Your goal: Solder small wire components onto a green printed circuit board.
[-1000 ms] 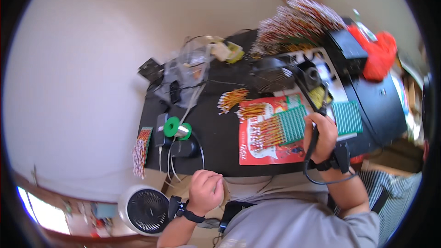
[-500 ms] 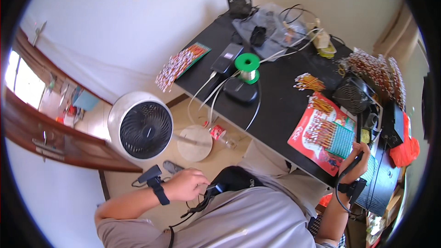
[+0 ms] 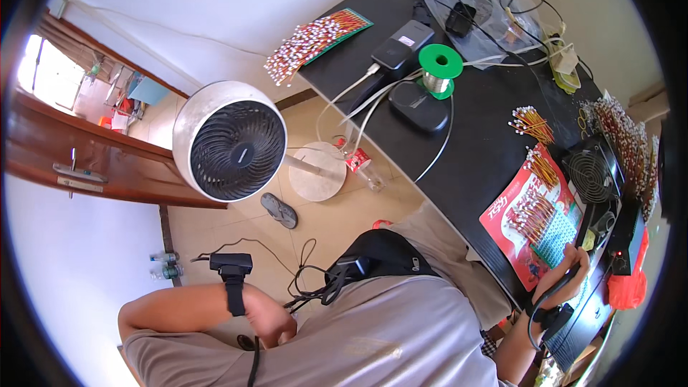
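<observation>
Head view, looking down and tilted, table running diagonally at upper right. Right hand (image 3: 562, 276) at lower right, fingers curled shut around a dark pen-shaped tool (image 3: 582, 244) with a black cable looping down past the wrist; dark band on that wrist. The hand sits at the near edge of the black table (image 3: 473, 150), over the lower corner of a red printed card (image 3: 512, 226). On the card: a teal grid board (image 3: 555, 233) and a bunch of thin red-and-yellow leads (image 3: 530, 211). Just beyond the hand, a small black fan (image 3: 591, 172) and a dark unit with a tiny red light. Red-orange cloth or bag (image 3: 629, 283) at the table's far right corner.

Left hand (image 3: 269, 322) down low at lower left, away from the table, resting against the person's grey shirt; a black device (image 3: 231, 266) strapped on that forearm. Fingers partly hidden, cannot tell if they are apart or closed, nothing visibly held.

Rest of table: green solder spool (image 3: 439, 64) mid-table, black oval pad (image 3: 418, 107) just beside it, dark power bank (image 3: 401, 46) with white cables, clear plastic bag with black cables near the top, more lead bundles (image 3: 530, 122) to the right, a fanned strip of components (image 3: 315, 36) overhanging the left edge.

Floor: round white fan (image 3: 229, 140) on a disc base, a sandal (image 3: 278, 210), small red can (image 3: 356, 160). Black pouch (image 3: 380, 254) on the person's lap.
</observation>
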`<state>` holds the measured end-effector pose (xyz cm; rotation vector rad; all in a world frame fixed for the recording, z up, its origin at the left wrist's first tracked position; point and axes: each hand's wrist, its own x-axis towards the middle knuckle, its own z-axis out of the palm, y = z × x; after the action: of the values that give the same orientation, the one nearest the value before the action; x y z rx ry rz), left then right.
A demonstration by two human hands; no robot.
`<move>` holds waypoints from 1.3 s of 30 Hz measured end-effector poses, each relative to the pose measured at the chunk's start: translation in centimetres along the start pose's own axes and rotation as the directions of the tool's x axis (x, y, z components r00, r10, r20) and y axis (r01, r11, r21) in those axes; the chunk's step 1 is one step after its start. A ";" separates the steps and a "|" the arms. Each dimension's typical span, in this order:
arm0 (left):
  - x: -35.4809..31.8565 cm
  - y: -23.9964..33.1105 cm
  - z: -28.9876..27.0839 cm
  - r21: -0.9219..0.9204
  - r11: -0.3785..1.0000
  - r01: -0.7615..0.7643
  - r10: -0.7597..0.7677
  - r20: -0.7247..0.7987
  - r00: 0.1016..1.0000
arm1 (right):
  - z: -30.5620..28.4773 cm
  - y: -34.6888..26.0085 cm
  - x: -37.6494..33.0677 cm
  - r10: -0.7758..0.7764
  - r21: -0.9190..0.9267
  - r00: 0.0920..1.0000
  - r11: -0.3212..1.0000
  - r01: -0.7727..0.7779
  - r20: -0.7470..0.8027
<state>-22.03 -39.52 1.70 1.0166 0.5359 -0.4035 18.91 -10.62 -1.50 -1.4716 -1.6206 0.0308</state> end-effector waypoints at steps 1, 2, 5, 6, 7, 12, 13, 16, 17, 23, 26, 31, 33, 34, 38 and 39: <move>-0.2 0.7 -0.9 0.056 0.998 -0.039 0.036 0.059 0.998 | -0.2 -0.4 0.2 0.022 0.008 1.000 1.000 -0.022 -0.004; -0.7 1.3 -1.8 0.122 0.985 -0.125 0.113 0.104 0.988 | -0.2 -0.8 0.1 0.047 0.020 0.999 0.999 -0.047 -0.001; -3.5 5.4 -7.2 -0.207 0.978 -0.030 0.072 0.201 0.977 | -0.5 -0.7 1.1 0.058 -0.007 0.998 0.998 -0.058 -0.013; -4.1 6.3 -9.1 -0.236 0.972 -0.018 0.062 0.181 0.982 | -0.5 -0.7 1.3 0.022 -0.021 1.000 1.000 -0.022 -0.015; -4.5 7.2 -11.1 -0.258 0.965 -0.047 0.090 0.158 0.983 | -0.7 -0.5 1.7 -0.011 -0.046 1.000 0.999 0.010 -0.026; -6.0 11.9 -18.5 -0.235 0.931 -0.281 0.252 -0.145 0.957 | -1.2 -0.1 3.0 -0.069 -0.128 0.997 0.990 0.065 -0.031; -5.8 12.7 -19.2 -0.235 0.908 -0.346 0.299 -0.214 0.930 | -1.3 0.4 3.3 -0.101 -0.102 0.994 0.990 0.097 -0.036; -4.8 14.5 -19.8 -0.182 0.880 -0.438 0.336 -0.412 0.847 | -1.7 1.6 3.2 -0.156 -0.054 0.985 0.987 0.152 -0.072; -4.6 15.0 -19.9 -0.147 0.886 -0.439 0.337 -0.446 0.829 | -1.7 1.8 3.3 -0.164 -0.016 0.983 0.986 0.163 -0.081; -2.7 16.0 -17.6 -0.022 0.932 -0.361 0.289 -0.555 0.780 | -1.4 1.4 3.2 -0.195 0.147 0.970 0.965 0.216 -0.144; -1.6 15.3 -15.0 0.022 0.931 -0.364 0.279 -0.685 0.672 | -1.1 1.8 2.6 -0.197 0.187 0.967 0.956 0.226 -0.163; -0.3 13.5 -11.7 0.156 0.918 -0.364 0.241 -0.949 0.203 | -0.7 2.3 2.1 -0.199 0.212 0.963 0.948 0.236 -0.185; 0.8 12.6 -10.9 0.202 0.922 -0.329 0.203 -0.979 -0.031 | -0.6 2.4 2.2 -0.199 0.222 0.961 0.945 0.240 -0.190; 1.5 12.2 -10.2 0.211 0.930 -0.302 0.173 -0.974 -0.147 | -0.6 2.2 2.2 -0.200 0.237 0.960 0.940 0.244 -0.195; 4.7 11.4 -9.4 0.248 0.946 -0.209 0.135 -0.888 -0.441 | -0.8 1.9 2.2 -0.192 0.261 0.964 0.936 0.237 -0.185; 5.4 11.1 -9.2 0.250 0.951 -0.182 0.133 -0.862 -0.489 | -0.8 1.8 2.1 -0.191 0.266 0.966 0.935 0.233 -0.177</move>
<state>-13.66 -26.56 2.30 1.1773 2.0594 1.2090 21.14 -8.86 -0.81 -1.0490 -1.5720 0.0306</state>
